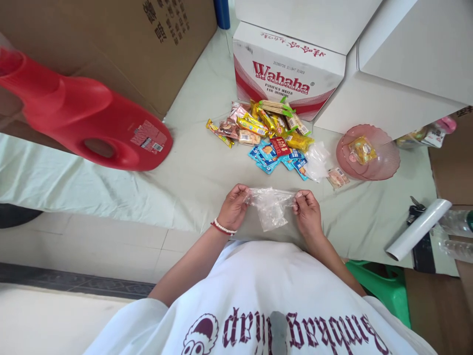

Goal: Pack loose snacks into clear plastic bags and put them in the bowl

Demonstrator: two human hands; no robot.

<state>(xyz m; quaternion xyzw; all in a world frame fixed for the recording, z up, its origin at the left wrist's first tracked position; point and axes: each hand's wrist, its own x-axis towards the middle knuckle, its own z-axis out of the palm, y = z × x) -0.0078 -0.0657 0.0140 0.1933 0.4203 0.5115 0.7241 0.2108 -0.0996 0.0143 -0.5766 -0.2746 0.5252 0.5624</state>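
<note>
A clear plastic bag [272,212] is stretched between my two hands at the near edge of the table. My left hand [235,204], with a beaded bracelet at the wrist, pinches one upper corner. The opposite corner is gripped by my right hand [306,206]. Beyond the bag lies a heap of wrapped snacks: yellow packets [252,124], blue sachets [266,157] and a red packet [280,146]. More clear plastic bags [317,161] rest right of the heap, beside a small pinkish packet [337,178].
A pink glass bowl [388,158] holds a yellow packet. Behind the snacks stands a Wahaha carton [288,74]. At left is a large red jug [121,123] near a brown cardboard box [121,49]. A white roll [419,229] and plastic bottles [458,222] lie at right, above a green stool [384,288].
</note>
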